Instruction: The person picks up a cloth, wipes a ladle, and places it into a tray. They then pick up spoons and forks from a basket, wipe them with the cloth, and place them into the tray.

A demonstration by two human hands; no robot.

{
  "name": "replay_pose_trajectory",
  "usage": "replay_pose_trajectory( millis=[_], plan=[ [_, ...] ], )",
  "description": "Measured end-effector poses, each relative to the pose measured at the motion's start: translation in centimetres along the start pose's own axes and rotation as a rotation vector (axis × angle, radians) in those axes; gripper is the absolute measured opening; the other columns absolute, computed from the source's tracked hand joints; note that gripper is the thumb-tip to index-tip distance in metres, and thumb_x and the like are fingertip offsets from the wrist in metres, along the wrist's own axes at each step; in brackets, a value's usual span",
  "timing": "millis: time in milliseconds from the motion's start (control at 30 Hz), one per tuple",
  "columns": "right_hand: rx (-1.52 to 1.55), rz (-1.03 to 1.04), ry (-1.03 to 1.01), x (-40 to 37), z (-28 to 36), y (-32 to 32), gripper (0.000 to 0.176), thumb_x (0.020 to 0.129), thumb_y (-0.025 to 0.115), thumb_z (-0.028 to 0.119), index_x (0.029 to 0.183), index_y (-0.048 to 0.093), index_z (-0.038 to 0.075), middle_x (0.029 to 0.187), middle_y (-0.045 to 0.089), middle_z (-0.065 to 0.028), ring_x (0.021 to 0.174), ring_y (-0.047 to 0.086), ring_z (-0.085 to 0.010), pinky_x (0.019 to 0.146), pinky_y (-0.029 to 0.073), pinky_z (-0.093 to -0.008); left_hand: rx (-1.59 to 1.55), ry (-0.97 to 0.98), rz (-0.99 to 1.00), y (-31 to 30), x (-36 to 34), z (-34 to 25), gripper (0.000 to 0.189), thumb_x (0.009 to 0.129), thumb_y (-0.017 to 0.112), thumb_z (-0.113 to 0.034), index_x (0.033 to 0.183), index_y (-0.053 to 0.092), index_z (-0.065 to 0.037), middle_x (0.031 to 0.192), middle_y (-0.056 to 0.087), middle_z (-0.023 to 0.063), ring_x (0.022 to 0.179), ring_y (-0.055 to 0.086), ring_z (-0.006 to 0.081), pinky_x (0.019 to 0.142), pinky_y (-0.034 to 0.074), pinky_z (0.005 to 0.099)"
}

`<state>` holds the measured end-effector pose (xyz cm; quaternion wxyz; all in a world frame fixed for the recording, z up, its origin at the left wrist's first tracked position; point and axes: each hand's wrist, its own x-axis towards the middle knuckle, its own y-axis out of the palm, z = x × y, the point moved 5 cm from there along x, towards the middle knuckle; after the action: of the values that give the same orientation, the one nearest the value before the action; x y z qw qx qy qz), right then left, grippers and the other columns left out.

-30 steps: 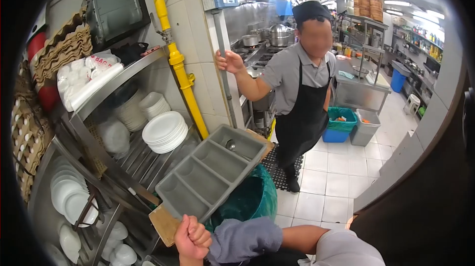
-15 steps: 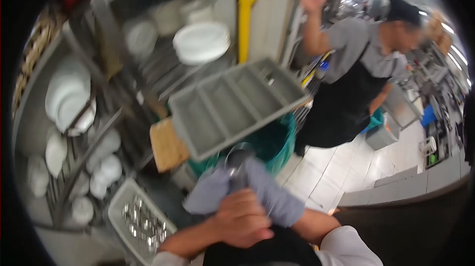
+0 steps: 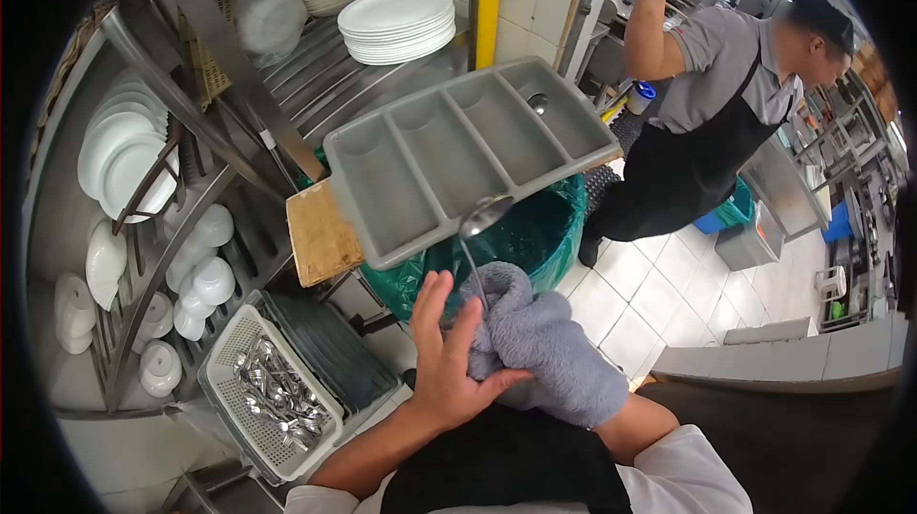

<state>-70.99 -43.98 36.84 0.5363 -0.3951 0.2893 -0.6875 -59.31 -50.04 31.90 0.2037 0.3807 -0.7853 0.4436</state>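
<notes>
My left hand (image 3: 449, 361) is open, its fingers apart, beside the handle of a metal ladle (image 3: 487, 216). The ladle stands bowl up, its thin handle running down into a grey towel (image 3: 559, 347). That towel is bunched over my right hand, so the fingers are hidden; the ladle is gripped through the cloth. Just beyond the ladle bowl lies a grey cutlery tray (image 3: 441, 180) with four long compartments. One spoon-like metal piece (image 3: 539, 103) rests in its rightmost compartment.
Under the tray are a wooden board (image 3: 325, 235) and a green-lined bin (image 3: 568, 261). A white basket of cutlery (image 3: 222, 361) stands lower left. Racks hold plates (image 3: 396, 22) and white bowls (image 3: 212, 280). A co-worker in a black apron (image 3: 669, 170) stands at right, one arm raised.
My left hand has let go around the ladle's handle and opened. The ladle bowl has risen toward the tray's near edge. The co-worker's body has shifted slightly right in view.
</notes>
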Motion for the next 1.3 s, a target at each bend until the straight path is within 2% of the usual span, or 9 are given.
replay_pose_trajectory(
  millis=[200,467,533,567,667,733,900,1000,1300],
  plan=[
    [0.155,0.062,0.216,0.2,-3.4,0.4,0.047,0.059,0.074,0.017,0.098,0.056,-0.001,0.095,0.060,-0.0175,0.087,0.062,-0.0365,0.073,0.049,-0.0430,-0.088,-0.332,0.195,2.5,1.1,1.0,0.101,0.069,0.079,-0.050,0.142,0.029,0.000,0.148,0.024,0.0254,0.136,0.028,0.0393,0.109,0.026,0.0497],
    [-0.087,-0.208,0.231,0.6,-10.9,-6.7,0.042,0.044,0.072,0.006,0.084,0.059,0.012,0.082,0.060,-0.0097,0.079,0.061,-0.0346,0.066,0.046,-0.0395,0.008,-0.284,0.397,5.4,0.7,0.6,0.062,0.078,0.073,-0.036,0.128,0.052,-0.006,0.128,0.054,0.0122,0.120,0.050,0.0279,0.107,0.030,0.0487],
    [1.008,-0.318,0.687,2.0,-15.6,-5.6,0.032,0.058,0.072,0.013,0.084,0.055,0.007,0.080,0.060,-0.0127,0.073,0.060,-0.0360,0.064,0.047,-0.0383,-0.029,-0.257,0.394,7.4,-0.3,-0.4,0.053,0.080,0.072,-0.032,0.123,0.056,-0.007,0.122,0.057,0.0101,0.115,0.053,0.0265,0.103,0.032,0.0449],
    [1.029,-0.233,0.650,3.1,-15.5,-5.5,0.032,0.058,0.072,0.013,0.084,0.055,0.007,0.080,0.060,-0.0127,0.073,0.060,-0.0360,0.064,0.047,-0.0383,-0.080,-0.179,0.385,8.2,-0.6,-1.1,0.050,0.082,0.070,-0.030,0.123,0.055,-0.005,0.119,0.058,0.0105,0.111,0.054,0.0263,0.100,0.033,0.0432],
    [-0.399,-0.144,-0.034,6.7,-11.5,-8.3,0.012,0.074,0.061,0.012,0.079,0.054,0.004,0.076,0.058,-0.0161,0.077,0.058,-0.0377,0.063,0.046,-0.0435,-0.264,-0.186,0.418,10.2,-1.8,-1.6,0.051,0.086,0.064,-0.026,0.129,0.050,-0.003,0.121,0.055,0.0141,0.111,0.051,0.0290,0.099,0.036,0.0409],
    [-0.526,-0.119,0.138,7.7,-12.0,-7.1,0.013,0.075,0.060,0.012,0.082,0.053,0.004,0.079,0.058,-0.0177,0.078,0.057,-0.0395,0.065,0.046,-0.0460,-0.202,-0.251,0.442,10.2,-1.8,-1.2,0.050,0.086,0.063,-0.024,0.128,0.049,-0.002,0.120,0.054,0.0141,0.110,0.052,0.0309,0.098,0.038,0.0403],
    [-0.390,-0.100,-0.226,6.7,-6.4,-5.4,0.025,0.074,0.060,0.015,0.094,0.052,0.003,0.087,0.059,-0.0183,0.077,0.058,-0.0403,0.067,0.047,-0.0465,-0.117,-0.465,0.361,7.5,-3.4,0.5,0.044,0.087,0.061,-0.025,0.124,0.051,-0.003,0.115,0.055,0.0138,0.105,0.054,0.0331,0.091,0.044,0.0401],
    [0.058,-0.052,0.107,6.0,-3.2,-2.0,0.041,0.072,0.067,0.023,0.106,0.054,0.004,0.094,0.061,-0.0162,0.081,0.062,-0.0372,0.072,0.050,-0.0415,-0.039,-0.535,0.309,4.2,-5.2,2.2,0.042,0.087,0.061,-0.025,0.122,0.052,-0.004,0.111,0.056,0.0138,0.102,0.055,0.0343,0.089,0.045,0.0421],
    [-0.081,0.336,-0.081,6.9,6.4,3.7,0.050,0.074,0.072,0.030,0.116,0.054,0.008,0.093,0.065,-0.0168,0.090,0.063,-0.0375,0.072,0.050,-0.0428,0.278,-0.756,0.038,-7.1,-14.1,9.3,0.028,0.084,0.065,-0.022,0.106,0.062,-0.004,0.094,0.063,0.0135,0.091,0.061,0.0336,0.082,0.049,0.0414]
  ],
)
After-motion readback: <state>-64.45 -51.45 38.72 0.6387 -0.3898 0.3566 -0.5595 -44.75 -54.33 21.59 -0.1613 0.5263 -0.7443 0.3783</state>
